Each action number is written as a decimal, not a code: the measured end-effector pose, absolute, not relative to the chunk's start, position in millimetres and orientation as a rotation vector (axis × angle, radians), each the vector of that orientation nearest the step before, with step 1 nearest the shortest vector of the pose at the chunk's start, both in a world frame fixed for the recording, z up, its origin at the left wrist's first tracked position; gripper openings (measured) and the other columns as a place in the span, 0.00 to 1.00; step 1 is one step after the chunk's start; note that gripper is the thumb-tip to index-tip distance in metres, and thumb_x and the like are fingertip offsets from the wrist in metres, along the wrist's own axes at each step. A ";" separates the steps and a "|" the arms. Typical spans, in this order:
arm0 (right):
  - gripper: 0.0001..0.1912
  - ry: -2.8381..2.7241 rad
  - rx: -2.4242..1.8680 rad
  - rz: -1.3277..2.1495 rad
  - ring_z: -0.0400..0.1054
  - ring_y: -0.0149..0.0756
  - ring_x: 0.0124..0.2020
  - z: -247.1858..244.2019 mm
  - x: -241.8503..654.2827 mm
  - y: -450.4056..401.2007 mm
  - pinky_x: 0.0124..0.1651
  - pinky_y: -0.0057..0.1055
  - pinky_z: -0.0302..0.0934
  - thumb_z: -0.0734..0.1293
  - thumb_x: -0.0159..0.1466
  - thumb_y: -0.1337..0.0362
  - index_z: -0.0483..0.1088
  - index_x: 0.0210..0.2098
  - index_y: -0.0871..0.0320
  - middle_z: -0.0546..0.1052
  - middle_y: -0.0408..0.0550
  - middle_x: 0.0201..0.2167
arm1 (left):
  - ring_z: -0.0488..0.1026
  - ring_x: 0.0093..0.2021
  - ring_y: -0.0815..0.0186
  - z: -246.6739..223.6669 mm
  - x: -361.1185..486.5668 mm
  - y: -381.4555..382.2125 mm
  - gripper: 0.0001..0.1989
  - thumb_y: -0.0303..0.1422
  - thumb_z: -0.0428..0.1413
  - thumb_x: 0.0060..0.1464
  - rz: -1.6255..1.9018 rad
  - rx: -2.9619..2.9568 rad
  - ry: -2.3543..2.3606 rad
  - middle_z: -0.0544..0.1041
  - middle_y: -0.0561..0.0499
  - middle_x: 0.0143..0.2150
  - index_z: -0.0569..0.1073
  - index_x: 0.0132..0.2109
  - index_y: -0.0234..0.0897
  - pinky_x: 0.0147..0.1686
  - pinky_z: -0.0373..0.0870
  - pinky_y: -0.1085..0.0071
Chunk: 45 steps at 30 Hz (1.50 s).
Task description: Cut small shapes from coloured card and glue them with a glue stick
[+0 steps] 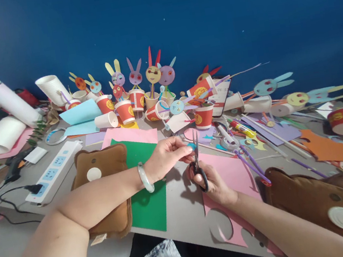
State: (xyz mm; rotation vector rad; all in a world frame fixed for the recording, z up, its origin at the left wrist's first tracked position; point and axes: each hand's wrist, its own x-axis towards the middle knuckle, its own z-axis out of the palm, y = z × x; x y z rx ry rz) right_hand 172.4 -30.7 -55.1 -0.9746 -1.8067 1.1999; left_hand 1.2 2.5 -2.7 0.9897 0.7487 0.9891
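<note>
Between the thumb and fingers of my left hand (169,157) is a small piece of blue paper (191,146). My right hand (214,182) grips black-handled scissors (196,155), their blades pointing up and lying right beside the blue paper. The blades look slightly parted; whether they touch the paper I cannot tell. A green paper sheet (151,205) lies below my left wrist, which wears a pale bangle. Under my right hand and forearm is a pink sheet (230,171) with round pieces cut from its near edge.
Rabbit-faced paper figures stand in red cups (125,111) along the blue wall. A white power strip (54,171) with a plugged-in cord lies left. Brown cushions (116,163) flank both arms. Paper scraps, an orange sheet (332,146) and purple pipe cleaners (251,161) litter the right side.
</note>
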 end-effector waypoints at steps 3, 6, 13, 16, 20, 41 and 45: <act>0.29 -1.803 -0.971 1.192 0.55 0.31 0.24 -55.7 172.5 -30.6 0.26 0.31 0.52 0.59 0.60 0.36 0.61 0.24 0.57 0.63 0.42 0.21 | 0.75 0.29 0.70 -2.5 1.0 2.4 0.16 0.38 0.65 0.45 0.989 0.993 0.750 0.75 0.52 0.25 0.68 0.29 0.32 0.36 0.74 0.69; 0.29 -1.793 -0.971 1.197 0.55 0.31 0.24 -56.2 172.8 -30.8 0.27 0.32 0.53 0.59 0.60 0.36 0.61 0.25 0.57 0.63 0.42 0.21 | 0.75 0.29 0.70 -2.4 0.6 2.4 0.16 0.37 0.65 0.45 0.983 0.998 0.743 0.75 0.52 0.26 0.68 0.30 0.32 0.36 0.74 0.68; 0.30 -1.789 -0.987 1.197 0.53 0.30 0.23 -53.7 172.3 -31.3 0.26 0.32 0.50 0.59 0.60 0.35 0.61 0.24 0.57 0.61 0.41 0.21 | 0.75 0.29 0.71 -1.0 0.1 2.5 0.15 0.36 0.65 0.46 0.980 0.995 0.741 0.76 0.52 0.27 0.68 0.29 0.31 0.35 0.73 0.71; 0.30 -1.787 -0.998 1.181 0.53 0.30 0.23 -52.6 171.8 -31.7 0.26 0.31 0.50 0.60 0.59 0.35 0.60 0.24 0.57 0.62 0.41 0.20 | 0.75 0.28 0.71 -0.4 -0.1 2.7 0.15 0.36 0.65 0.46 0.982 0.994 0.745 0.75 0.53 0.26 0.67 0.29 0.32 0.35 0.73 0.71; 0.30 -1.799 -1.008 1.170 0.53 0.30 0.23 -52.5 172.0 -31.9 0.26 0.31 0.51 0.59 0.60 0.35 0.60 0.24 0.57 0.61 0.41 0.20 | 0.75 0.28 0.71 -0.2 -0.3 3.0 0.14 0.35 0.64 0.46 0.981 0.999 0.748 0.75 0.53 0.26 0.67 0.29 0.32 0.35 0.73 0.70; 0.31 -1.803 -1.016 1.170 0.52 0.29 0.22 -48.4 171.4 -32.2 0.25 0.32 0.50 0.59 0.58 0.34 0.60 0.22 0.57 0.60 0.40 0.19 | 0.74 0.29 0.71 2.5 -2.2 2.7 0.12 0.34 0.63 0.47 1.014 1.094 0.757 0.74 0.53 0.25 0.67 0.29 0.33 0.34 0.73 0.72; 0.31 -1.811 -1.023 1.158 0.53 0.29 0.22 -48.7 171.5 -32.2 0.25 0.31 0.51 0.59 0.58 0.34 0.60 0.23 0.57 0.61 0.40 0.19 | 0.74 0.29 0.71 2.1 -2.7 3.0 0.12 0.33 0.63 0.48 1.017 1.110 0.750 0.75 0.53 0.25 0.67 0.29 0.33 0.34 0.72 0.72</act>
